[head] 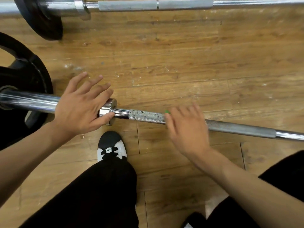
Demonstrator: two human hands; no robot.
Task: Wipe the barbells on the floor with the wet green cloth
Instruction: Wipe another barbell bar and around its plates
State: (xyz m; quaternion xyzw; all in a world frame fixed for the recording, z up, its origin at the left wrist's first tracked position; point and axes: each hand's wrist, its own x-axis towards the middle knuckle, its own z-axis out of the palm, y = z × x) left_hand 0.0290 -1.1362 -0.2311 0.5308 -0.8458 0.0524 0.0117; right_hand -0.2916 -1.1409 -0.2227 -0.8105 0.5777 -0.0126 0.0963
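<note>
Head view: I see the near barbell [148, 116].
Left hand [82, 102]: spread open, thumb on its collar [109, 106].
Right hand [185, 127]: blurred — flat fingers press green cloth [167, 111] onto its shaft.

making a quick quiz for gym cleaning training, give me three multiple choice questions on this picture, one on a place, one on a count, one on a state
1. Where does the left hand rest?
A) on a weight plate
B) on the chrome collar of the near barbell
C) on the shoe

2. How many barbells are in view?
A) one
B) two
C) four

3. How are the left hand's fingers?
A) clenched in a fist
B) pinched together
C) spread and straight

Answers:
1 B: the palm lies over the collar and the thumb presses its side.
2 B: the near barbell lies under the hands and the far barbell lies along the top edge.
3 C: the fingers fan out past the collar, while the green cloth only peeks out beside the blurred right hand.
</note>
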